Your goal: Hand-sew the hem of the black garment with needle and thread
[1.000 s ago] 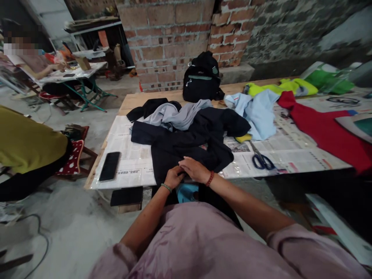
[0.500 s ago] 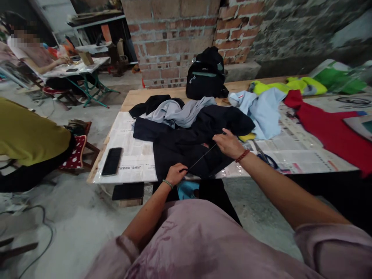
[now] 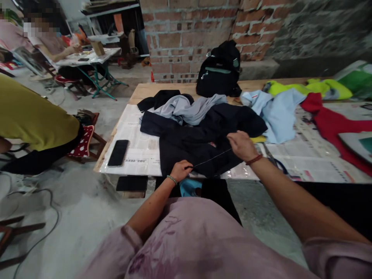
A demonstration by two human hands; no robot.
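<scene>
A dark garment [image 3: 186,149] lies spread at the front edge of the table. At its near edge my left hand [image 3: 180,170] is closed, pinching a bit of the black cloth between thumb and fingers. From there a thin pale thread [image 3: 213,157] runs taut up to my right hand [image 3: 242,146], whose closed fingers pull on it above the garment's right side. Whether a needle is in those fingers is too small to see. A grey cloth [image 3: 186,108] lies bunched behind the dark garment.
On the newspaper-covered table [image 3: 136,151] lie a phone [image 3: 118,153], scissors [image 3: 277,162], a light blue cloth [image 3: 280,116] and a red cloth [image 3: 331,124]. A black backpack [image 3: 219,71] stands at the back. To the left sits a person in a mustard top [image 3: 35,112].
My right hand has shifted a little right, and the thread now slopes less steeply. The left hand keeps its pinch at the cloth's edge. The whole view has swung slightly left.
</scene>
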